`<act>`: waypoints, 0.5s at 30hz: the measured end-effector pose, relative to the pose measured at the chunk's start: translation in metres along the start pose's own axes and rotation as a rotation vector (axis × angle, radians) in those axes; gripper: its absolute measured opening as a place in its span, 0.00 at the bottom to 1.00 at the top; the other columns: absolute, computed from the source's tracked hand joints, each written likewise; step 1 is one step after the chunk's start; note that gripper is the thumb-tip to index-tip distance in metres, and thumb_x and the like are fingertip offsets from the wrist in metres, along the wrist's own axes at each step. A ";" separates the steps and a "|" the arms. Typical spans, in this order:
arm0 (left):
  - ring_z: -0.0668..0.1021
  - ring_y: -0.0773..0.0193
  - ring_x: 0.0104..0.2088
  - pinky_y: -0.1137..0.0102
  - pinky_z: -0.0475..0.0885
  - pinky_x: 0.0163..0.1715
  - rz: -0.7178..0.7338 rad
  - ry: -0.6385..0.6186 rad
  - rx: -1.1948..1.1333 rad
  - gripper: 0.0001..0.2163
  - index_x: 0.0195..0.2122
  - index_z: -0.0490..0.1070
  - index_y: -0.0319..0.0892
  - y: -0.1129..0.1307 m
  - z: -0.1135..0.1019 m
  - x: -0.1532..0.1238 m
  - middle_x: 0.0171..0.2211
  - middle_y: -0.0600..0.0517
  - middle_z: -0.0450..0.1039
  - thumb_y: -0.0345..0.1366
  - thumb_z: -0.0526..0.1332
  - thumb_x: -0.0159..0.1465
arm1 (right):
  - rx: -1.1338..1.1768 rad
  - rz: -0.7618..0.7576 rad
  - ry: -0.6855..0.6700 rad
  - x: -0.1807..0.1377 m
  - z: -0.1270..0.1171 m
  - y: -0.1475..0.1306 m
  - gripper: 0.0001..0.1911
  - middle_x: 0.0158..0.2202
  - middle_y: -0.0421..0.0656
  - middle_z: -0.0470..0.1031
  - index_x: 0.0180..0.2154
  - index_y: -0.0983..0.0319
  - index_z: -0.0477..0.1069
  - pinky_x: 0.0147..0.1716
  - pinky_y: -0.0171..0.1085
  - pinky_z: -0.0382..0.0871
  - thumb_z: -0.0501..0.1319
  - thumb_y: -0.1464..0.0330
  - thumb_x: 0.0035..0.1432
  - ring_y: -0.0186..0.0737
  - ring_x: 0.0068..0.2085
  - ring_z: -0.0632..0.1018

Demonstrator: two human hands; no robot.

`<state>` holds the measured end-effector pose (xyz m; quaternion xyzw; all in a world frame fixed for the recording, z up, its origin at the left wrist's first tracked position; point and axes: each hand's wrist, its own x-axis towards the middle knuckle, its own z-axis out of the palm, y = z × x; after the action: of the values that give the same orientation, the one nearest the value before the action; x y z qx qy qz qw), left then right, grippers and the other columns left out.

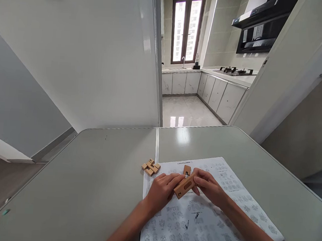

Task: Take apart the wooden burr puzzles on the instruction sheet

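Observation:
My right hand (207, 183) is closed around the upper end of a wooden puzzle piece (183, 188), a light-brown bar with a recess in its face and a dark "2" at its lower end. On its other side, my left hand (162, 188) has its fingers bent against the same piece. Just beyond the fingers shows a second wooden piece (186, 169) with a dark mark; the hands partly hide it, and I cannot tell whether it is held or lying on the paper. Several notched wooden pieces (151, 167) sit close together at the paper's top left corner.
A large printed sheet (226, 211) with rows of small diagrams lies under my hands. It rests on a grey-green table (105, 182) with a pale seam down the middle. Beyond the table's far edge, a doorway opens onto a kitchen with white cabinets (220, 91).

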<state>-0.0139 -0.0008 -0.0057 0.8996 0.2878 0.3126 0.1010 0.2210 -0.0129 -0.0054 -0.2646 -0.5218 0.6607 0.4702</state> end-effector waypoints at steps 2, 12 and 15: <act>0.85 0.57 0.45 0.65 0.78 0.40 0.025 0.029 0.061 0.17 0.62 0.66 0.47 -0.001 -0.003 0.000 0.53 0.47 0.81 0.30 0.54 0.73 | 0.073 0.013 -0.030 -0.001 -0.001 0.003 0.17 0.21 0.35 0.66 0.32 0.60 0.68 0.27 0.36 0.59 0.67 0.55 0.64 0.34 0.22 0.66; 0.87 0.60 0.37 0.68 0.79 0.33 0.028 0.085 0.220 0.19 0.64 0.66 0.45 0.004 -0.002 -0.001 0.54 0.46 0.81 0.30 0.54 0.74 | 0.092 0.032 -0.046 -0.005 -0.010 0.008 0.18 0.19 0.32 0.61 0.32 0.59 0.66 0.22 0.34 0.51 0.68 0.54 0.62 0.30 0.18 0.59; 0.87 0.60 0.36 0.69 0.78 0.30 0.028 0.083 0.219 0.20 0.66 0.65 0.46 0.003 -0.003 -0.002 0.54 0.46 0.81 0.30 0.55 0.74 | 0.068 0.024 -0.107 -0.005 -0.011 0.005 0.17 0.19 0.32 0.62 0.33 0.59 0.68 0.23 0.34 0.52 0.67 0.56 0.64 0.30 0.19 0.59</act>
<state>-0.0158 -0.0047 -0.0027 0.8954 0.3116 0.3176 -0.0140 0.2304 -0.0125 -0.0143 -0.2190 -0.5201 0.6971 0.4423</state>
